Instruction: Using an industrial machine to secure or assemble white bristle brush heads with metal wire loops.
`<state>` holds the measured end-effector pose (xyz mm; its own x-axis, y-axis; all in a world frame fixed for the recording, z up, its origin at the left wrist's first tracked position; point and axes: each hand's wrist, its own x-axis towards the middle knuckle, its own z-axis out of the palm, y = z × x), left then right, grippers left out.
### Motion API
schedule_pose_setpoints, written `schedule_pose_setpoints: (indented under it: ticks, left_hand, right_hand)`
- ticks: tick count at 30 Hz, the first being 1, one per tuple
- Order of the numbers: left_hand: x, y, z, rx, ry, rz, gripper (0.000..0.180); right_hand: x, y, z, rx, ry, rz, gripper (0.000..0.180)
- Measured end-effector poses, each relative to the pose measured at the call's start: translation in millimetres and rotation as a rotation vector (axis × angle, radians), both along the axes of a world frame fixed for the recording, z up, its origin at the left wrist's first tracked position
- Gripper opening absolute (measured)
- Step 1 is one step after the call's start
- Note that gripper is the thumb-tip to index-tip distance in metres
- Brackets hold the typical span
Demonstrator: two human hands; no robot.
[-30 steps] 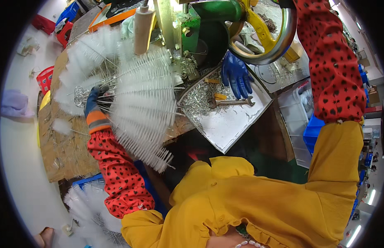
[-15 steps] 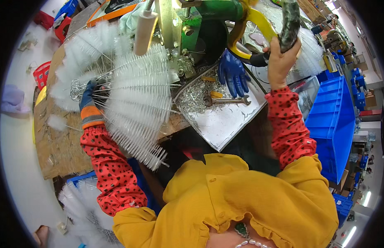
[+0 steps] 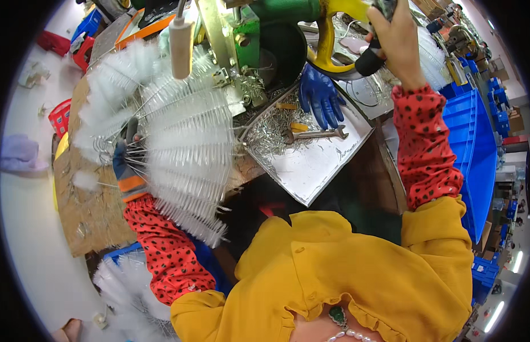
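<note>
Left hand [image 3: 126, 161], gloved, closed round wire stems [image 3: 139, 158] of white bristle brushes [image 3: 188, 139], fanned out over the left part of the wooden surface [image 3: 94, 211]. Right hand [image 3: 399, 43], bare, curled round a dark handle [image 3: 368, 62] by the yellow wheel [image 3: 326, 43]. Between them, a white tray [image 3: 303, 176] with metal bits [image 3: 265, 134], a wrench [image 3: 319, 134]; blue glove [image 3: 322, 102] at its far edge.

purple cloth [image 3: 22, 153], far left | red basket [image 3: 61, 117] | blue bin [image 3: 472, 154], right

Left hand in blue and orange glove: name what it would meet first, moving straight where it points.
The left hand would probably meet white-bristled wire brushes fanned beyond it; depth is unclear.
</note>
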<state>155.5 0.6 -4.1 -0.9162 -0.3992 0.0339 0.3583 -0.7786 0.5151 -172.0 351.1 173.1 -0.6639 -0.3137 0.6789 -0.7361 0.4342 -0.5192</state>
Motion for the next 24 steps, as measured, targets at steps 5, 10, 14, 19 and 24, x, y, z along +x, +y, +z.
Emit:
schedule_pose_setpoints:
  ticks: [5, 10, 14, 19, 24]
  left_hand:
    - [-18, 16, -5, 0.021, 0.069, 0.220, 0.046]
    - [-15, 11, -13, 0.147, -0.087, 0.254, 0.021]
    - [-11, 12, -11, 0.006, -0.195, 0.290, 0.022]
    - [-1, 16, -15, -0.098, -0.218, 0.356, 0.020]
    - [-10, 24, -4, -0.137, 0.021, 0.137, 0.034]
  right_hand:
    - [-22, -14, 55, 0.163, 0.263, 0.000, 0.033]
    - [-31, -39, 87, 0.395, 0.001, 0.005, 0.034]
    - [-42, -31, 72, 0.341, 0.132, 0.030, 0.034]
    - [-8, -9, -6, -0.037, -0.028, 0.086, 0.032]
    - [6, -2, -101, -0.705, -0.024, 0.230, 0.036]
